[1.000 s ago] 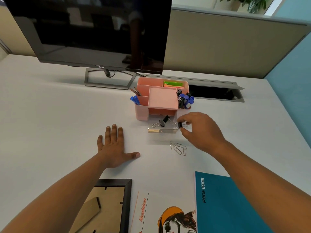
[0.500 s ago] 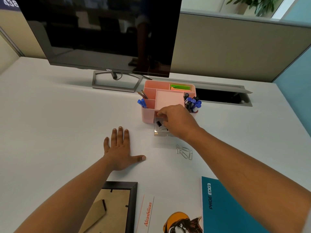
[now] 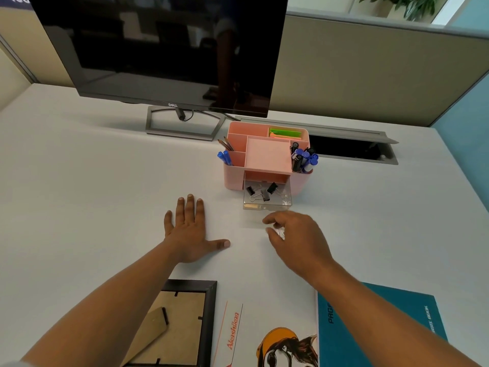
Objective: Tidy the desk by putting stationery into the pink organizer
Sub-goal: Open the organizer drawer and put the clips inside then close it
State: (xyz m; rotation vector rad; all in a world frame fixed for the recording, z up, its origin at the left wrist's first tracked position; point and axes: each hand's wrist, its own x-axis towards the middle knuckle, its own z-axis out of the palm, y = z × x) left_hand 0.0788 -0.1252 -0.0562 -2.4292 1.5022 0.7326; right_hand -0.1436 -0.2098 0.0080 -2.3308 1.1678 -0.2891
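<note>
The pink organizer (image 3: 267, 158) stands on the white tabletop (image 3: 79, 181), just in front of the monitor (image 3: 169, 49) stand. Its clear drawer (image 3: 267, 205) is pulled out at the front and holds 3 black binder clips (image 3: 265, 195) with wire handles. The left front compartment holds blue pens (image 3: 224, 157), and pencils (image 3: 225, 144) lean out of the compartment behind it. The right compartment is packed with markers (image 3: 303, 158) capped in blue and black. Green sticky notes (image 3: 284, 133) lie in the back compartment.

The left hand (image 3: 189, 231) lies flat on the tabletop, palm down, fingers straight and thumb stretched out sideways, well left of the drawer. The right hand (image 3: 297, 238) hovers near the drawer's front edge with fingers curled downward. A glint of paper clips (image 3: 280, 233) shows at its fingertips, but the hand is blurred and I cannot tell whether it pinches them.

Nearer the person lie a face-down picture frame (image 3: 185, 321), a printed sheet (image 3: 264, 337) and a teal notebook (image 3: 375, 329).
</note>
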